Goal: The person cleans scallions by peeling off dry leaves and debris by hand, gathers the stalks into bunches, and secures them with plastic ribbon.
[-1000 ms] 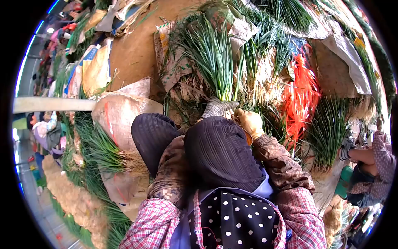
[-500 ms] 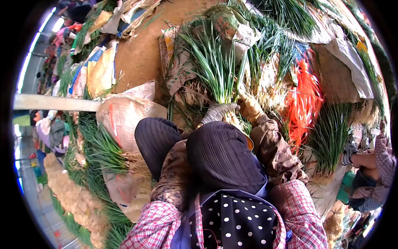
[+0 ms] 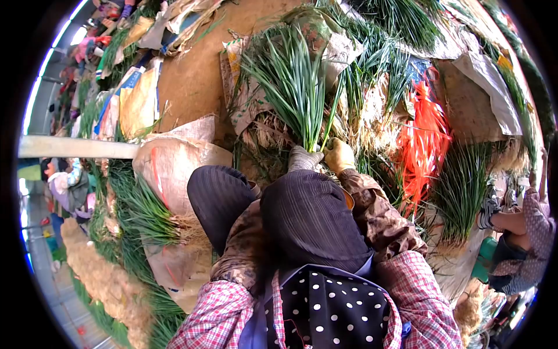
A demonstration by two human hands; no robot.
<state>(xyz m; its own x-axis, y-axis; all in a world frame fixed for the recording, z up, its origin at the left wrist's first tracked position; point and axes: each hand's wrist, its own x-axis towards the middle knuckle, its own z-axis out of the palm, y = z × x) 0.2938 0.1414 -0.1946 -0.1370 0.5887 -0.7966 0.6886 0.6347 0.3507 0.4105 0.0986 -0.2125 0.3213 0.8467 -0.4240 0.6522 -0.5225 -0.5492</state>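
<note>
In front of my knee, my left hand, in a grey glove, is closed around the lower stems of a bunch of green onions. The long leaves fan out upward, away from me. Right beside it is my right hand in a yellowish glove, its fingers closed at the stem bases with a separate green stalk rising from it. The bunch's root ends are hidden behind my hands and knee. More green onions with pale roots lie just beyond my right hand.
Red plastic strips hang to the right, near another onion bundle. On the left, a bundle lies by a woven sack and a pale bar. Another person's leg is at far right.
My right hand has come down and in toward the stem bases, closing beside my left hand. The bunch has shifted slightly left, and one stalk now stands apart from it.
</note>
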